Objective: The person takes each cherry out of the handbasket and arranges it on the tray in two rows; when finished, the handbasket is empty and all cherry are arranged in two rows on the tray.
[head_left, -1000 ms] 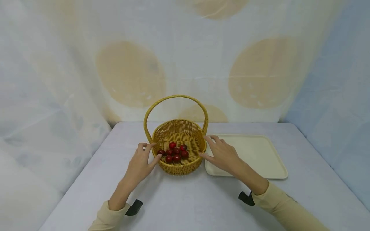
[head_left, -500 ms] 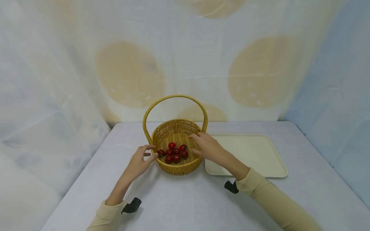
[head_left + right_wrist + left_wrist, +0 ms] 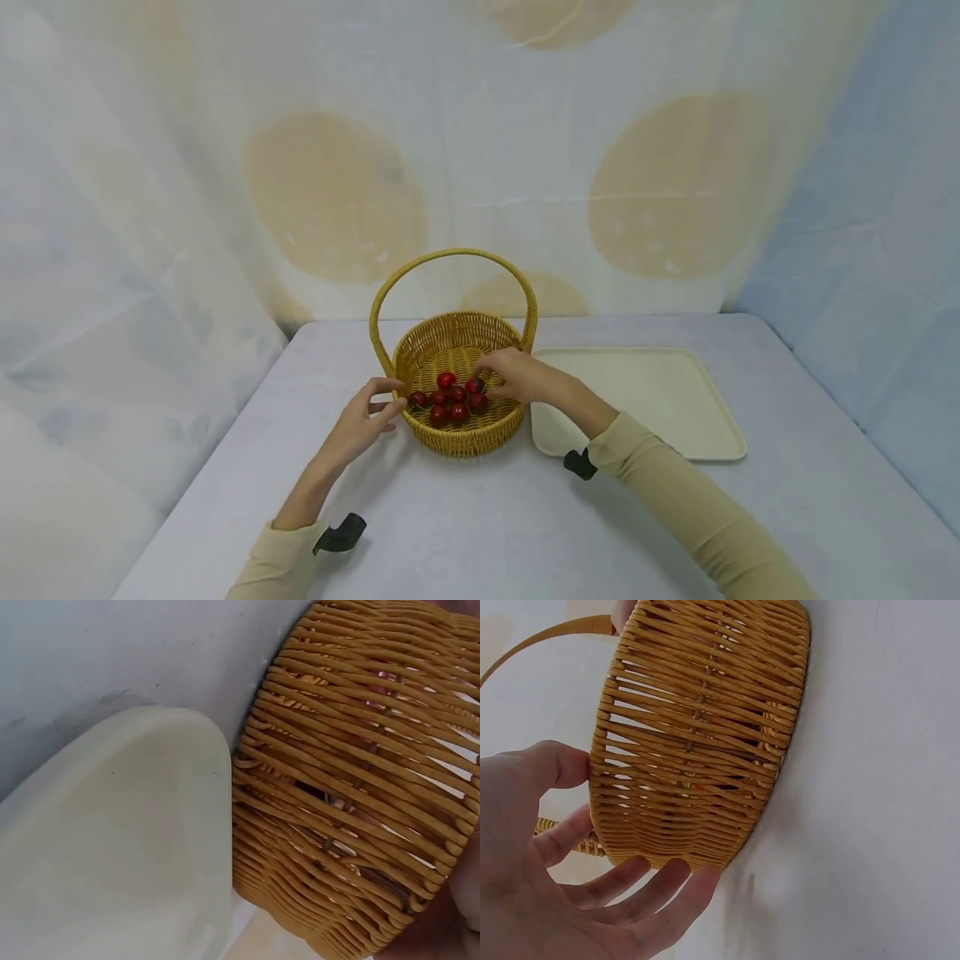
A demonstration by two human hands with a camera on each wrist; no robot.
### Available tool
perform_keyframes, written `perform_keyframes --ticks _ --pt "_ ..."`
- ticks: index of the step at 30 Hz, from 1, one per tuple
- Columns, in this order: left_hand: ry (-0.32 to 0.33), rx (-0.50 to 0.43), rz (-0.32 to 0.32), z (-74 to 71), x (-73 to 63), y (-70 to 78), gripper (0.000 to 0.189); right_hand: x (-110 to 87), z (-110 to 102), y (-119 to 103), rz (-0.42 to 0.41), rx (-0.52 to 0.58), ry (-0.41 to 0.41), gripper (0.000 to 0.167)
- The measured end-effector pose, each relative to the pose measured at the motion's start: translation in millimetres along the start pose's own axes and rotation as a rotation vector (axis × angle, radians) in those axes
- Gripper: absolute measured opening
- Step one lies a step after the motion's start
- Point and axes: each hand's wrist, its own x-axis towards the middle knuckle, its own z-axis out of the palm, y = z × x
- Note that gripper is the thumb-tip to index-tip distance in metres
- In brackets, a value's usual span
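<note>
A golden woven basket with a tall arched handle stands on the table. Several dark red cherries lie in its front left half. My left hand holds the basket's left side; in the left wrist view, the thumb touches the rim and the other fingers lie along the weave. My right hand reaches over the right rim, its fingertips bent down at the rightmost cherries. Whether they pinch one cannot be made out. In the right wrist view, the basket's wall hides most of that hand.
A cream rectangular tray lies right of the basket, its left edge close against the basket's base. A patterned cloth hangs behind the table. The basket's handle arches above both hands.
My right hand has moved left from the basket's right rim, in over it and down to the cherries. The left hand has shifted slightly at the left rim. The basket stays nearly in place.
</note>
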Motion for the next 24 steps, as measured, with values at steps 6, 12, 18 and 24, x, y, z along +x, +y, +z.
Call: perform_keyframes --ticks 6,12,18,24 --pt "-0.030 -0.099 -0.017 1.3 0.4 -5.3 0.045 9.3 3.2 6.4 -0.045 0.041 -0.057 0.030" --pt "-0.073 -0.237 -0.022 2.6 0.4 -8.1 0.050 21.9 1.8 12.6 -0.076 0.052 -0.129 0.031" --pt "-0.084 -0.263 -0.020 2.6 0.8 -11.4 0.048 34.2 6.6 19.7 -0.092 0.118 -0.208 0.030" --pt "-0.085 -0.260 -0.027 2.8 1.2 -12.1 0.046 37.1 11.0 16.2 -0.090 0.114 -0.251 0.028"
